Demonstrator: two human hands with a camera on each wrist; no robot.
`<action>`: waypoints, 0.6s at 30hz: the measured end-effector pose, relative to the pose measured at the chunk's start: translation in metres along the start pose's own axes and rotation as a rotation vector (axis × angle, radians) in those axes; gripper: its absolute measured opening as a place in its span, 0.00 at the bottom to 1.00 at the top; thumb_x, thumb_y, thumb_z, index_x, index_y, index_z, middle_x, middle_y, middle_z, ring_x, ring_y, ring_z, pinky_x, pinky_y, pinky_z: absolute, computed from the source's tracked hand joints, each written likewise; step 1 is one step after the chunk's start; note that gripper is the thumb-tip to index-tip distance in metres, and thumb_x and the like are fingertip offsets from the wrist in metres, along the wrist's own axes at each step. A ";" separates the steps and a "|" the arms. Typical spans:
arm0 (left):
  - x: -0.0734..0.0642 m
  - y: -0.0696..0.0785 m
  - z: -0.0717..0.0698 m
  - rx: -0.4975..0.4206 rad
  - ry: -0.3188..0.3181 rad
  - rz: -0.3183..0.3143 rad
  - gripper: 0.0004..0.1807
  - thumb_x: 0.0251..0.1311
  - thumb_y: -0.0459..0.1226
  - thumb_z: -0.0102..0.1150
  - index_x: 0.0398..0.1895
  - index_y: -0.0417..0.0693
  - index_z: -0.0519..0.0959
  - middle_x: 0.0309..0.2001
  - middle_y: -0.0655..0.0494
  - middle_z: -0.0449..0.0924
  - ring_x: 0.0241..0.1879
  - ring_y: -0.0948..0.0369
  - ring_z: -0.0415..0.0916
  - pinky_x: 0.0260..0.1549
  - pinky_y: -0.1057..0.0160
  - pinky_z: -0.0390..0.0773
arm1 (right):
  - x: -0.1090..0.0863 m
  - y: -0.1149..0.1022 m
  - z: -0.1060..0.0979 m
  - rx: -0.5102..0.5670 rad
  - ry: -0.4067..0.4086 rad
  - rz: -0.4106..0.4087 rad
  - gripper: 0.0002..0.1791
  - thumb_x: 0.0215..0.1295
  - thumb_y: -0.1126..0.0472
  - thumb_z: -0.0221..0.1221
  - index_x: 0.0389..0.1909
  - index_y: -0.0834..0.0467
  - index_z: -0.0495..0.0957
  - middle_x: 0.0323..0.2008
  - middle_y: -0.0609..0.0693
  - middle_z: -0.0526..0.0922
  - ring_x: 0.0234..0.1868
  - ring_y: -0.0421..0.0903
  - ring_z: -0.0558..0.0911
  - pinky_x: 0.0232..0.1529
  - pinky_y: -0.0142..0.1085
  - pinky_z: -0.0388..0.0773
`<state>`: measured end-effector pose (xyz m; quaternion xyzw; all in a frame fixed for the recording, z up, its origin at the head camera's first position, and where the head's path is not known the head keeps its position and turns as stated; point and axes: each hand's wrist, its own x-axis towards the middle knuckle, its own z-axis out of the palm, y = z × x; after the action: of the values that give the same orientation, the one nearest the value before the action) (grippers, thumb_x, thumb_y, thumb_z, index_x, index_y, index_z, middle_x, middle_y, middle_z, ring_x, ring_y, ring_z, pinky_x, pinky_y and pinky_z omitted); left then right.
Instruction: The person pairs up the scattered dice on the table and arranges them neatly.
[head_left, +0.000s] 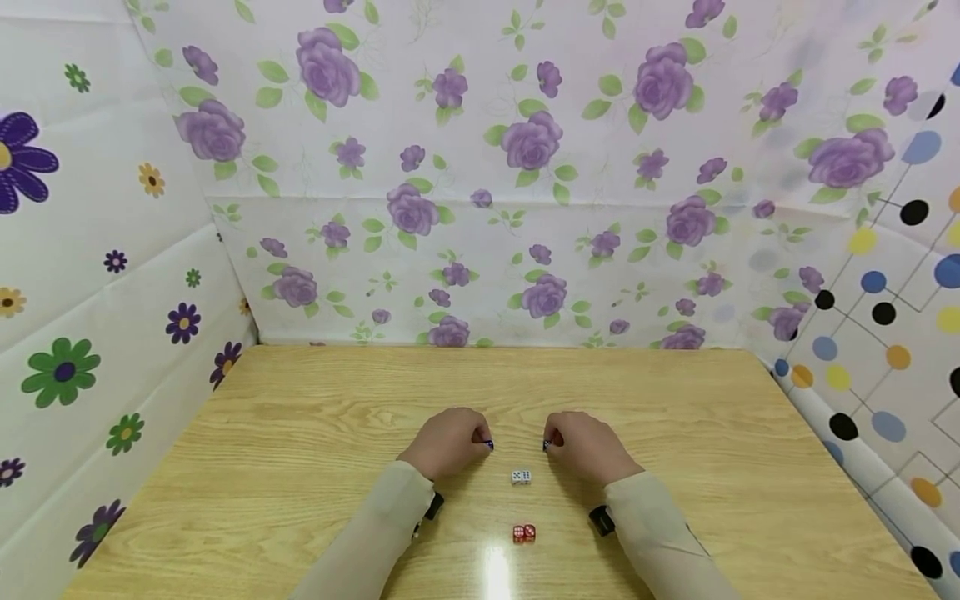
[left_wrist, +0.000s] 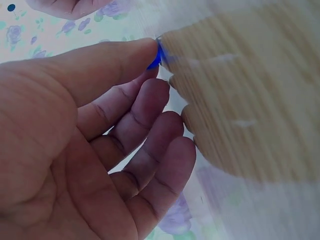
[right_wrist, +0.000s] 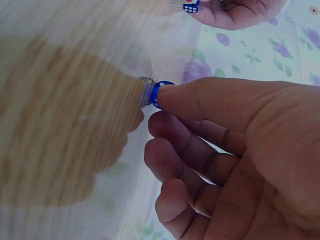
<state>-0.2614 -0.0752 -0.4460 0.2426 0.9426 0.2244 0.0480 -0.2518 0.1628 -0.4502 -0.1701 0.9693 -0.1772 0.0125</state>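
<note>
My left hand (head_left: 452, 442) pinches a blue die (head_left: 490, 445) between thumb and forefinger, close over the table. In the left wrist view only a sliver of that blue die (left_wrist: 156, 56) shows past the thumb tip. Across from it, my right hand (head_left: 588, 446) pinches a second blue die (head_left: 547, 446), also right at the tabletop. The right wrist view shows this blue die (right_wrist: 161, 94) with white pips, partly covered by the thumb. Between the hands and a little nearer to me, two white dice (head_left: 521, 477) sit side by side. Closer still lies a pair of red dice (head_left: 524, 533).
The wooden table (head_left: 315, 417) spreads around both hands. A white cloth with purple flowers (head_left: 480, 250) hangs behind its far edge. Patterned cloths close off the left side (head_left: 150, 317) and the right side (head_left: 862, 350).
</note>
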 end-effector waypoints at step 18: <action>0.017 0.001 0.005 0.019 0.008 -0.009 0.02 0.56 0.41 0.65 0.28 0.57 0.81 0.28 0.68 0.77 0.28 0.69 0.72 0.33 0.65 0.75 | 0.009 -0.008 0.007 0.042 0.003 0.032 0.04 0.60 0.60 0.62 0.27 0.48 0.79 0.24 0.38 0.75 0.25 0.38 0.72 0.29 0.36 0.71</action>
<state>-0.2753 -0.0643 -0.4494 0.2378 0.9460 0.2163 0.0427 -0.2574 0.1508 -0.4536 -0.1540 0.9680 -0.1974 0.0173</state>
